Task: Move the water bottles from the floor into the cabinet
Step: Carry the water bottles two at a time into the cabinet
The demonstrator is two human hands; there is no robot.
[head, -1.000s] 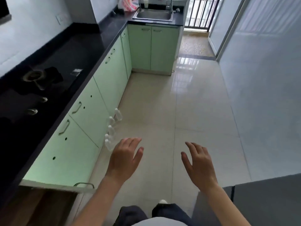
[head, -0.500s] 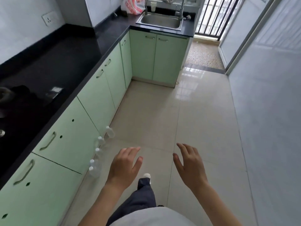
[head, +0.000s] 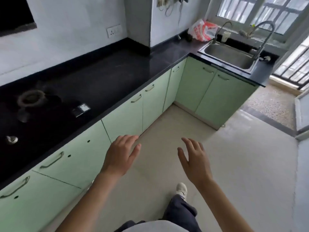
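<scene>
Nearest: one foot in a white shoe (head: 182,190) stepping forward on the floor (head: 234,164), dark trouser leg behind it. Walking while looking up and away from the cabinet base

Risk, as a judgement: no water bottles visible in this view. If they stand low against the green cabinet (head: 70,166), they are hidden under the left forearm or out of frame. A step taken without looking down could kick or topple one; a blind reach could knock rather than grasp

Left hand (head: 121,156): empty, fingers spread loosely, palm down, hovering just beside the cabinet front, not touching it. Right hand (head: 194,160): empty too, fingers apart and slightly curled, palm turned inward, well out from the cabinet over bare floor. Both forearms extended forward at about the same height

Cabinet doors all appear shut, so one must be opened before anything goes in; pulling a door with bottles right below it could sweep them over

Beyond: black counter (head: 117,76) on top of the cabinet; sink (head: 229,54) at its far corner
</scene>
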